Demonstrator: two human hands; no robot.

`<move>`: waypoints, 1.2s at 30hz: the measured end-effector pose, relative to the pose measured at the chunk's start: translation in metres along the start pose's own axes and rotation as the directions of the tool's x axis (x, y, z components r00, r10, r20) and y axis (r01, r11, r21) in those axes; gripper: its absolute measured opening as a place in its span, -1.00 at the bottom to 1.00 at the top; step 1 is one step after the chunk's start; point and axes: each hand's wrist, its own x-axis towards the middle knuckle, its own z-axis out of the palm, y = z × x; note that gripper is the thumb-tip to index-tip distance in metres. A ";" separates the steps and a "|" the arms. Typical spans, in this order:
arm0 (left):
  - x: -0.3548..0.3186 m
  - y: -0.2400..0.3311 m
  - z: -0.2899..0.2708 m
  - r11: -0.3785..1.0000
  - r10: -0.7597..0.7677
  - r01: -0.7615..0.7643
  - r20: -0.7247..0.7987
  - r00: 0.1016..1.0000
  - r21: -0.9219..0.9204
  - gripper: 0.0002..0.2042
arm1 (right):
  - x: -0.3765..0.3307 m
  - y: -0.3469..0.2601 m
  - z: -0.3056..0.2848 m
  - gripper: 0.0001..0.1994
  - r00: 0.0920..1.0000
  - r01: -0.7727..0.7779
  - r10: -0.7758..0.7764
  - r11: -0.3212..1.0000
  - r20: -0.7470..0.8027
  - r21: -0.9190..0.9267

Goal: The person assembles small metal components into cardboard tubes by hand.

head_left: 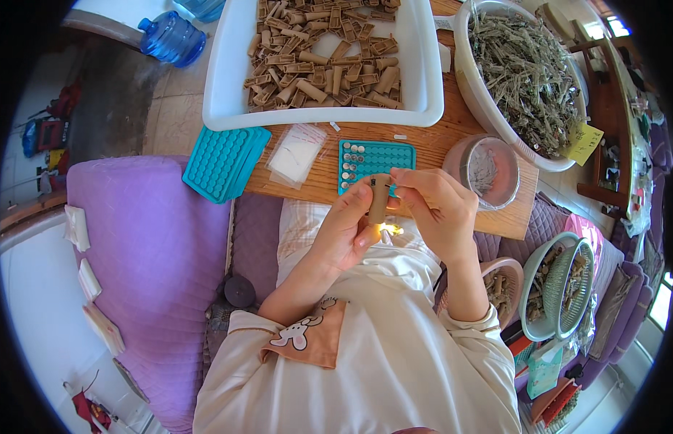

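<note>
My left hand (345, 226) grips a short brown plastic tube (379, 200) upright between thumb and fingers, close in front of my body. My right hand (443, 210) is at the tube's upper end, thumb and forefinger pinched together; whatever they hold is too small to make out. A yellow light (388, 229) glows just below the tube. Behind the hands lies a teal tray (394, 154) with round pockets, several of its left ones filled with silvery button cells (346, 167). Part of that tray is hidden by my fingers.
A white bin (432, 94) of brown plastic pieces stands at the back. Stacked teal trays (219, 165) and a clear bag (297, 155) lie left. To the right are a tub (463, 69) of clear wired parts, a pink bucket (506, 189) and baskets (533, 293).
</note>
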 end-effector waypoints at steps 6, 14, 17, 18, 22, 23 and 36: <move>0.003 -0.004 -0.003 1.000 -0.012 0.012 -0.006 1.000 0.021 -0.58 | -0.002 -0.004 0.000 -0.85 0.992 -0.104 0.105 0.994 0.068 -0.022; 0.007 -0.001 -0.005 0.992 0.011 -0.011 0.001 1.000 0.126 -0.60 | -0.002 0.000 -0.001 -0.88 0.949 -0.281 0.261 0.955 0.174 0.098; 0.006 0.001 0.002 0.995 0.007 -0.005 -0.022 1.000 0.097 -0.60 | 0.002 0.001 -0.002 -0.88 0.970 -0.231 0.216 0.962 0.114 0.148; 0.007 0.002 0.002 0.995 0.009 -0.009 0.001 1.000 0.101 -0.60 | 0.000 0.004 -0.003 -0.88 0.964 -0.248 0.227 0.954 0.136 0.165; 0.010 -0.001 0.001 0.984 0.035 -0.036 0.008 0.999 0.174 -0.60 | -0.002 0.004 -0.001 -0.89 0.924 -0.377 0.345 0.894 0.164 0.242; 0.010 -0.002 -0.001 0.975 0.052 -0.051 -0.001 0.999 0.218 -0.60 | -0.003 0.005 -0.001 -0.90 0.915 -0.393 0.354 0.890 0.192 0.231; 0.010 -0.002 -0.007 0.935 0.014 -0.013 0.000 1.000 0.354 -0.66 | -0.004 0.014 -0.003 -0.93 0.940 -0.288 0.259 0.951 0.224 0.110</move>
